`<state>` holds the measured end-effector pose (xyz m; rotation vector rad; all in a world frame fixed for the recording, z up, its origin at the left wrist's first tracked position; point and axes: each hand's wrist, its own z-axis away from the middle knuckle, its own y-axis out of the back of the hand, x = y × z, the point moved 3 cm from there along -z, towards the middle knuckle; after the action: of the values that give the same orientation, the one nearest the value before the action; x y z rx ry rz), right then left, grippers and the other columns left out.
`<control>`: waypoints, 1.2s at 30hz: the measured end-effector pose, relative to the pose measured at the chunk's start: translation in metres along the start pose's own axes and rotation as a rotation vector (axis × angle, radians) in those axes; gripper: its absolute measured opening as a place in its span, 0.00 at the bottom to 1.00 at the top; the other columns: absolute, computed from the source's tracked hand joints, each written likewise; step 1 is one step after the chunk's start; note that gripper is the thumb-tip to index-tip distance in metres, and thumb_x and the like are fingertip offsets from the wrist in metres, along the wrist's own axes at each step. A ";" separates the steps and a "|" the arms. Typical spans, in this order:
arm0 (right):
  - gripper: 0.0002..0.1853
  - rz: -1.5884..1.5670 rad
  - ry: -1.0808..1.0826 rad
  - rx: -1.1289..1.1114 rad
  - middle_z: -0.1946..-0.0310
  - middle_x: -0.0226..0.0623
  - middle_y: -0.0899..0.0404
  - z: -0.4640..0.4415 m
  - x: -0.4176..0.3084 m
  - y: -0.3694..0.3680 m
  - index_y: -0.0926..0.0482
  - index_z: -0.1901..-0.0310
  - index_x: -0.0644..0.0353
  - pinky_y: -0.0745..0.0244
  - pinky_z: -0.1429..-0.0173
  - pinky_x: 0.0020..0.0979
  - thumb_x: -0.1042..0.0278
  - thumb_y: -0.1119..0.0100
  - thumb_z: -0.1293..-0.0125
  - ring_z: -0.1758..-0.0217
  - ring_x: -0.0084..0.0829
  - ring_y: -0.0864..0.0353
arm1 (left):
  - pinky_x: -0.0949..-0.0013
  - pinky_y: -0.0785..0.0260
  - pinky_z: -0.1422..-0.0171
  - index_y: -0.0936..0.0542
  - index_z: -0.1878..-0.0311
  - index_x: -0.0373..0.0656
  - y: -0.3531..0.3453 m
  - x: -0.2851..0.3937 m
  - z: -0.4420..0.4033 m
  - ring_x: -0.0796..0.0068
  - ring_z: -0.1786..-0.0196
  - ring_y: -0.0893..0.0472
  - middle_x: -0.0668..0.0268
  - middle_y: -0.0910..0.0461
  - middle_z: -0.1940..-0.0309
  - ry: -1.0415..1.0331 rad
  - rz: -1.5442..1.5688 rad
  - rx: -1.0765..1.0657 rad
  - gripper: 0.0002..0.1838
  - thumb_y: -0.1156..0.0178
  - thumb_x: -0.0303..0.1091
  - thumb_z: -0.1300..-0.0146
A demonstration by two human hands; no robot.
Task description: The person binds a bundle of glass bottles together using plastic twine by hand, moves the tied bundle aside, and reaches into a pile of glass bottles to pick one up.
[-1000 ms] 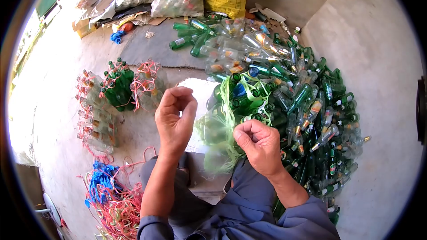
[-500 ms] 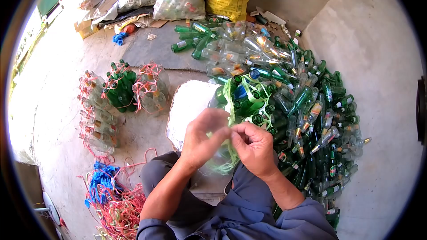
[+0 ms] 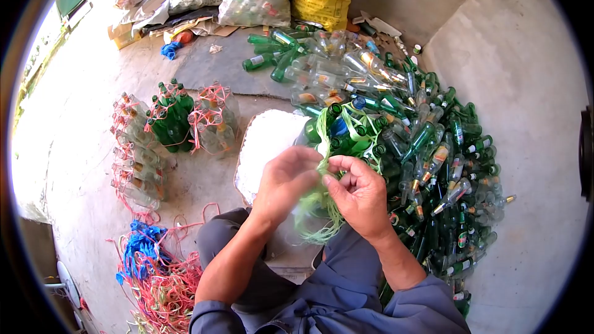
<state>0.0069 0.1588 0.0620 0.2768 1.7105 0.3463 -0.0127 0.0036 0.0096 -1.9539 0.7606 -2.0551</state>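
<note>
Beside the heaped glass bottles (image 3: 455, 195), our left hand (image 3: 286, 182) and right hand (image 3: 359, 195) pinch green plastic strands (image 3: 323, 176), fingers curled.

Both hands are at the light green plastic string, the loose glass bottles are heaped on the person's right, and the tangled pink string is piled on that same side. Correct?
Wrong side for the tangled pink string: the head view shows it piled on the person's left. The left hand and right hand are at the light green plastic string, and the loose glass bottles are heaped on the right.
</note>
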 end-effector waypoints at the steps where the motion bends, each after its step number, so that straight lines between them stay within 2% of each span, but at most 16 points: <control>1: 0.10 0.034 0.002 -0.010 0.64 0.37 0.17 0.000 0.003 -0.001 0.19 0.54 0.67 0.23 0.62 0.26 0.77 0.33 0.37 0.65 0.26 0.18 | 0.74 0.27 0.48 0.22 0.46 0.33 0.001 -0.002 -0.001 0.78 0.56 0.19 0.64 0.17 0.58 0.002 0.001 -0.008 0.16 0.36 0.25 0.37; 3: 0.08 0.100 0.006 -0.033 0.66 0.38 0.17 0.003 0.012 -0.002 0.18 0.57 0.67 0.23 0.62 0.29 0.77 0.34 0.37 0.66 0.29 0.17 | 0.74 0.27 0.48 0.22 0.46 0.33 0.002 -0.002 0.000 0.79 0.56 0.20 0.64 0.17 0.58 0.009 -0.001 -0.014 0.16 0.37 0.25 0.38; 6: 0.05 0.169 0.156 -0.019 0.68 0.42 0.17 0.000 0.006 -0.001 0.18 0.60 0.67 0.23 0.62 0.32 0.77 0.35 0.36 0.68 0.33 0.17 | 0.74 0.27 0.48 0.23 0.47 0.33 0.002 0.000 0.000 0.79 0.55 0.20 0.65 0.18 0.59 0.022 -0.032 -0.019 0.16 0.39 0.22 0.39; 9: 0.01 0.145 0.215 0.012 0.72 0.25 0.21 -0.001 0.009 -0.001 0.18 0.64 0.67 0.34 0.71 0.18 0.79 0.36 0.33 0.75 0.11 0.29 | 0.73 0.26 0.48 0.23 0.48 0.33 0.004 -0.002 -0.001 0.78 0.56 0.20 0.65 0.18 0.60 0.032 -0.071 -0.032 0.16 0.42 0.20 0.40; 15: 0.04 0.011 0.054 0.025 0.75 0.21 0.23 0.001 0.013 -0.001 0.19 0.65 0.66 0.34 0.71 0.17 0.78 0.38 0.31 0.74 0.09 0.31 | 0.71 0.25 0.53 0.24 0.48 0.32 0.000 -0.002 0.000 0.76 0.60 0.19 0.64 0.19 0.62 0.071 -0.002 -0.056 0.16 0.42 0.20 0.40; 18: 0.04 0.003 -0.031 -0.001 0.71 0.34 0.16 0.000 0.012 0.002 0.19 0.62 0.67 0.23 0.60 0.26 0.75 0.37 0.32 0.66 0.18 0.20 | 0.69 0.24 0.57 0.25 0.48 0.32 0.001 -0.004 -0.001 0.73 0.64 0.18 0.63 0.19 0.63 0.079 0.098 -0.054 0.15 0.41 0.20 0.40; 23: 0.04 -0.020 -0.044 -0.010 0.71 0.32 0.16 -0.001 0.015 0.003 0.18 0.63 0.66 0.24 0.61 0.25 0.75 0.37 0.32 0.67 0.17 0.20 | 0.66 0.24 0.59 0.25 0.49 0.32 0.000 -0.003 -0.002 0.70 0.68 0.18 0.63 0.19 0.65 0.100 0.119 -0.065 0.14 0.41 0.21 0.39; 27: 0.04 -0.047 -0.064 -0.014 0.71 0.30 0.16 0.000 0.015 0.002 0.18 0.63 0.66 0.24 0.61 0.24 0.75 0.37 0.32 0.67 0.16 0.21 | 0.69 0.26 0.63 0.24 0.50 0.32 0.000 -0.007 -0.004 0.71 0.69 0.19 0.62 0.19 0.66 0.092 0.102 -0.035 0.13 0.41 0.21 0.39; 30: 0.04 -0.049 -0.004 -0.007 0.75 0.19 0.25 0.000 0.013 -0.001 0.20 0.65 0.66 0.36 0.70 0.16 0.77 0.38 0.31 0.74 0.08 0.33 | 0.70 0.28 0.66 0.23 0.51 0.32 0.001 -0.007 -0.004 0.71 0.71 0.20 0.62 0.19 0.66 0.106 0.079 -0.006 0.12 0.41 0.21 0.38; 36: 0.05 -0.067 0.013 -0.007 0.76 0.19 0.26 -0.003 0.011 0.001 0.20 0.64 0.66 0.39 0.72 0.16 0.75 0.38 0.30 0.75 0.07 0.34 | 0.74 0.32 0.68 0.22 0.52 0.35 0.005 -0.004 -0.002 0.79 0.72 0.23 0.68 0.21 0.72 0.184 0.104 -0.026 0.11 0.40 0.27 0.36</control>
<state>0.0025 0.1632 0.0526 0.2122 1.7273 0.3049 -0.0156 0.0021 0.0037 -1.7156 0.9100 -2.1926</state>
